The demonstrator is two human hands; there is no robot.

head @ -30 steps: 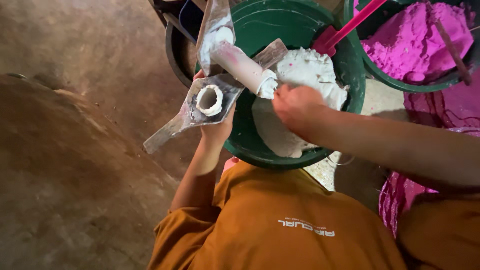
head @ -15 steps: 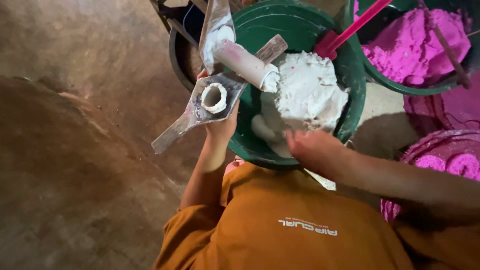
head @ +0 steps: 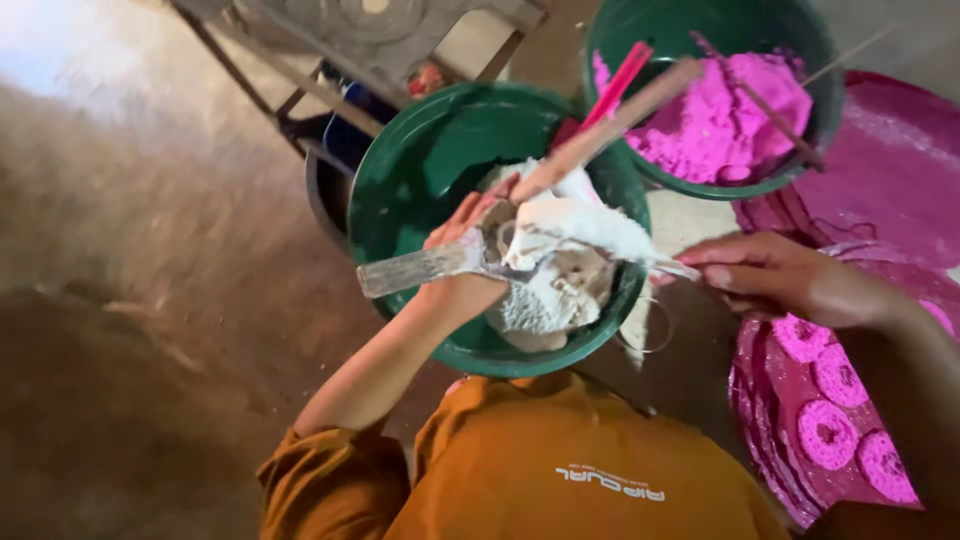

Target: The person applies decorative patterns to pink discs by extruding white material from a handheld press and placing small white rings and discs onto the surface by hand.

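Over the green basin's (head: 400,190) near rim, the left hand (head: 465,262) is gripping a flat metal mould (head: 420,268), its long axis running left-right; the right hand (head: 770,275) is pinching its right tip, beyond the rim.

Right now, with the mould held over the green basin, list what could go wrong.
1. The left hand holds the metal mould heaped with white paste at a slant; some could slide off past the green basin rim.
2. The right hand grips only the tool's thin tip; it could slip.
3. The pink rings lie just beside the basin, so white drips might spoil them.
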